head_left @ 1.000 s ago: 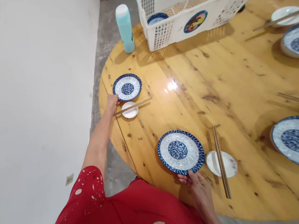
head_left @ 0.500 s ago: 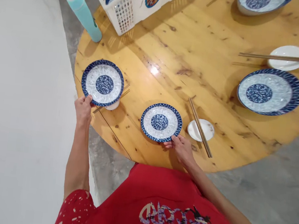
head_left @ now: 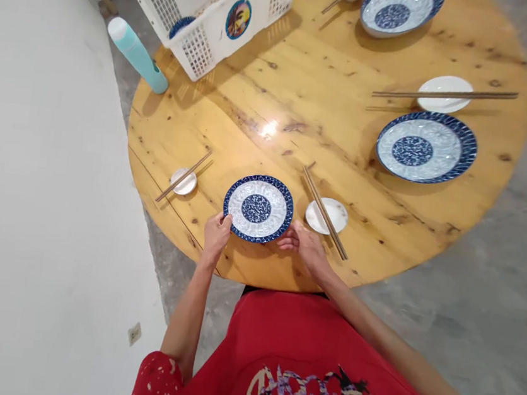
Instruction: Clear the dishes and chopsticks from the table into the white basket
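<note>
A round blue-rimmed white plate (head_left: 256, 228) with a patterned centre is held slightly tilted over the near edge of the wooden table. My left hand (head_left: 217, 233) pinches its left rim, thumb on top. My right hand (head_left: 304, 243) is at the lower right rim, fingers apart, thumb by the edge; whether it touches is hard to make out. Anything beneath the plate is hidden. To the right, a pair of chopsticks (head_left: 324, 212) lies across a small white dish (head_left: 340, 216). To the left, another pair of chopsticks (head_left: 196, 166) crosses a small white dish (head_left: 189, 184).
On the round wooden table (head_left: 235, 112) stand a white plastic basket (head_left: 204, 51) and a turquoise bottle (head_left: 139, 56). Farther right are a deep blue-and-white dish (head_left: 444, 151), a white saucer (head_left: 440, 84) with chopsticks (head_left: 489, 96), and another patterned bowl (head_left: 409, 5). A white wall (head_left: 44, 198) borders the left.
My left hand has carried its plate rightwards to where the other plate was; only one plate shows there now. My right thumb has come off the rim top. The view has shifted.
</note>
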`<state>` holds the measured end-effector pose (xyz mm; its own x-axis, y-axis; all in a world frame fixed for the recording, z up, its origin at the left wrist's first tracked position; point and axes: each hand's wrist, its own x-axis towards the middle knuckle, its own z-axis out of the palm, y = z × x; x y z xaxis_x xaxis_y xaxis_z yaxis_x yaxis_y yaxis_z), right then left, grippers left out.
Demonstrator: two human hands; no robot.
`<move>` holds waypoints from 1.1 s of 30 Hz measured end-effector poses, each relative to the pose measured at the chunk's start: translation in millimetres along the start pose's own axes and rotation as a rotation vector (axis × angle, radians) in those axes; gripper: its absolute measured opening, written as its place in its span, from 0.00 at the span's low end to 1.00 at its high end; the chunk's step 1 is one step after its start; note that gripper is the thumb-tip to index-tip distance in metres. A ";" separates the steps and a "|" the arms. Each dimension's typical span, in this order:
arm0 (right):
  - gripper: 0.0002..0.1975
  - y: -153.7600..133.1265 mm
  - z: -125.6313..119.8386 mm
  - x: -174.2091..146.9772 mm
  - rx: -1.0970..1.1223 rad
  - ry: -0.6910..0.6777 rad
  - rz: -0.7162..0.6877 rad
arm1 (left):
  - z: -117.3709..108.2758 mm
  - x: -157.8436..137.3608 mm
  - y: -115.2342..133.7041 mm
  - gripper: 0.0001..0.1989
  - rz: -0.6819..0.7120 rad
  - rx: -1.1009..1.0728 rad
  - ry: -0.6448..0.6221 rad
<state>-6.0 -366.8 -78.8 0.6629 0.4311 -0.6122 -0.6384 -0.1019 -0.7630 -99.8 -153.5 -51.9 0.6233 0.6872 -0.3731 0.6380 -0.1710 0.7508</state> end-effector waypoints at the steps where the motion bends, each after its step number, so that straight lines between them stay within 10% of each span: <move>1: 0.30 -1.3 -0.3 1.0 -0.002 -0.001 -0.010 | 1.9 0.0 -0.9 0.13 0.005 0.006 -0.001; 21: 0.07 -6.1 14.9 41.3 -0.327 -0.042 -0.031 | -1.2 25.1 1.5 0.24 0.154 0.468 0.114; 33: 0.10 -19.0 23.4 37.5 -0.371 0.023 -0.099 | 2.2 41.0 0.5 0.16 0.149 0.065 -0.019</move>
<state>21.8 -327.7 -82.4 0.7254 0.4354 -0.5331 -0.3887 -0.3801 -0.8393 -72.9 -127.0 -68.0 0.7211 0.6375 -0.2712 0.5654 -0.3152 0.7622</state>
